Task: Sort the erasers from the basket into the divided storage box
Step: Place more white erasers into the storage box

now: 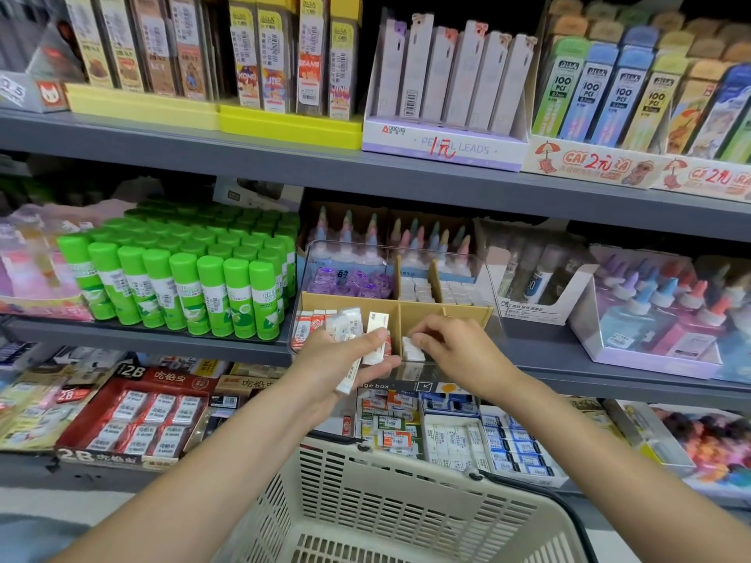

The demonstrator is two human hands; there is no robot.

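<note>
My left hand (345, 359) gripped a bundle of wrapped erasers (357, 339) at the divided storage box (467, 314); my right hand (447, 343), at its three o'clock, pinched small white erasers (412, 348) in a front compartment. The cream basket (406, 514) sat at six o'clock, green glue sticks (183, 286) at nine.

Evenly lit, soft focus, edges bowed
</note>
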